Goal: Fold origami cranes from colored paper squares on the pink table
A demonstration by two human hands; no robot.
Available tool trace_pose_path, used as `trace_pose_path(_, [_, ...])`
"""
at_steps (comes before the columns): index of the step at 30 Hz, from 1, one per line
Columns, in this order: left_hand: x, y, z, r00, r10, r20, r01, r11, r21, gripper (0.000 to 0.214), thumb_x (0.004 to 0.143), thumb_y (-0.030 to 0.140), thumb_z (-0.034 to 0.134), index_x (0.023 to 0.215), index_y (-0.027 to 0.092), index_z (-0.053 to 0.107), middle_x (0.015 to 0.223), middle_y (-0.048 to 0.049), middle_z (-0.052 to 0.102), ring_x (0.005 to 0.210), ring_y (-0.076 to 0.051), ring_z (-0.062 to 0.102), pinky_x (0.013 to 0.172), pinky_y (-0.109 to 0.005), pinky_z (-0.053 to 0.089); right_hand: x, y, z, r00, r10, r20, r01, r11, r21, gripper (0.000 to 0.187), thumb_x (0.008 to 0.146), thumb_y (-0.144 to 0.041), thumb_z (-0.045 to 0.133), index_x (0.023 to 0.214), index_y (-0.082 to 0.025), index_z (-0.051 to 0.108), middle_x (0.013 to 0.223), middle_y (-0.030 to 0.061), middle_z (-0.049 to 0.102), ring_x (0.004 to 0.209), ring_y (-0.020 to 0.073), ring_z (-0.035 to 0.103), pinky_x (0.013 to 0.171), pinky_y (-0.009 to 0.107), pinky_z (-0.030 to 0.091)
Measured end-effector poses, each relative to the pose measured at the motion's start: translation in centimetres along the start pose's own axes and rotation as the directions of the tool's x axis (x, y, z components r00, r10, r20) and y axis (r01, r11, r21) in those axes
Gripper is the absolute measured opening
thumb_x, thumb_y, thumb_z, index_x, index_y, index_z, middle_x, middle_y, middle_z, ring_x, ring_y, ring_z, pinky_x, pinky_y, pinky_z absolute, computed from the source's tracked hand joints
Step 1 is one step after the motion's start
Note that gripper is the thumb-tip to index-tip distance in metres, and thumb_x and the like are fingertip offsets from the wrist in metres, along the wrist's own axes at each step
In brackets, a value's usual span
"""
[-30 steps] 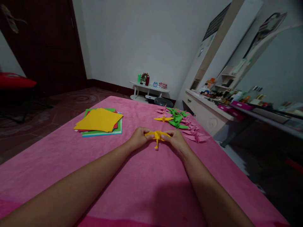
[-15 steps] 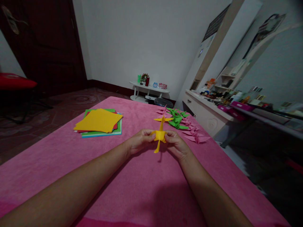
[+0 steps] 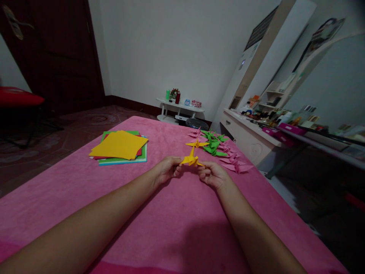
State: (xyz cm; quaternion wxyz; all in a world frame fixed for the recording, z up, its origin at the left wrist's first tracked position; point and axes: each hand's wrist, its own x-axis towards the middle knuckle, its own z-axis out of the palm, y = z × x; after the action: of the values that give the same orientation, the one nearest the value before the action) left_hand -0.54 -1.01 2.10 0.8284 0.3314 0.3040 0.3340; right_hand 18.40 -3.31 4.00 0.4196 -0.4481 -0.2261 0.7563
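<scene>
A small yellow folded paper crane (image 3: 191, 159) is pinched between both my hands just above the pink cloth (image 3: 159, 232). My left hand (image 3: 167, 168) grips its left wing tip with closed fingers. My right hand (image 3: 211, 174) grips the right wing tip, fingers curled. One point of the crane sticks up and away from me.
A stack of coloured paper sheets (image 3: 119, 146), yellow on top, lies at the left. Finished cranes lie at the far right: a yellow one (image 3: 196, 144), several green ones (image 3: 213, 144) and several pink ones (image 3: 235, 160). A cluttered dresser (image 3: 251, 133) stands beyond the right edge.
The crane has been turned and spread: its long point that hung toward me is gone from view and the wings now stretch sideways between my hands. Both hands shifted slightly apart.
</scene>
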Motion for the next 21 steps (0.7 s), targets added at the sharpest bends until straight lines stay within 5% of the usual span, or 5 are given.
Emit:
trace_pose_path(7, [0.2,0.5,0.2,0.997,-0.025,-0.067,0.029,0.998,0.062,0.026,0.084,0.020,0.039,0.060,0.014,0.042,0.046,0.0073,0.028,0.034,-0.002,0.021,0.034,-0.013,0.014,-0.6,-0.6,0.4,0.998,0.046,-0.031,-0.047,0.998,-0.035,0.019,0.085,-0.014,0.044,0.066,-0.015,0.045,0.042,-0.0118,0.026,0.029,-0.0012,0.014,0.031,0.006,0.019])
trace_pose_path(15, [0.4,0.4,-0.4,0.961,0.225,-0.162,-0.176,0.947,0.269,0.029,0.078,0.028,0.056,0.056,0.014,0.045,0.043,0.0073,0.034,0.034,-0.001,0.024,0.036,-0.017,0.011,-0.5,-1.0,0.0,0.993,-0.051,-0.105,0.033,0.985,-0.169,0.017,0.084,-0.014,0.046,0.067,-0.015,0.047,0.041,-0.0121,0.028,0.029,-0.0013,0.014,0.032,0.008,0.019])
trace_pose_path(19, [0.3,0.1,-1.0,0.899,0.405,-0.164,-0.246,0.779,0.576,0.041,0.071,0.040,0.064,0.049,0.015,0.041,0.039,0.0071,0.033,0.035,-0.002,0.023,0.038,-0.019,0.009,-0.6,-0.8,-1.2,0.970,-0.202,-0.131,0.157,0.943,-0.294,0.011,0.071,-0.015,0.064,0.069,-0.014,0.053,0.041,-0.0105,0.038,0.030,-0.0013,0.019,0.032,0.010,0.022])
trace_pose_path(21, [0.6,-0.2,-1.2,0.878,0.465,-0.111,-0.256,0.654,0.712,0.042,0.072,0.045,0.060,0.049,0.016,0.042,0.040,0.0067,0.033,0.035,-0.003,0.023,0.038,-0.020,0.010,-0.8,-0.9,-2.1,0.947,-0.302,-0.111,0.213,0.847,-0.486,0.019,0.064,-0.022,0.069,0.061,-0.014,0.052,0.041,-0.0086,0.041,0.031,0.0002,0.023,0.032,0.013,0.025])
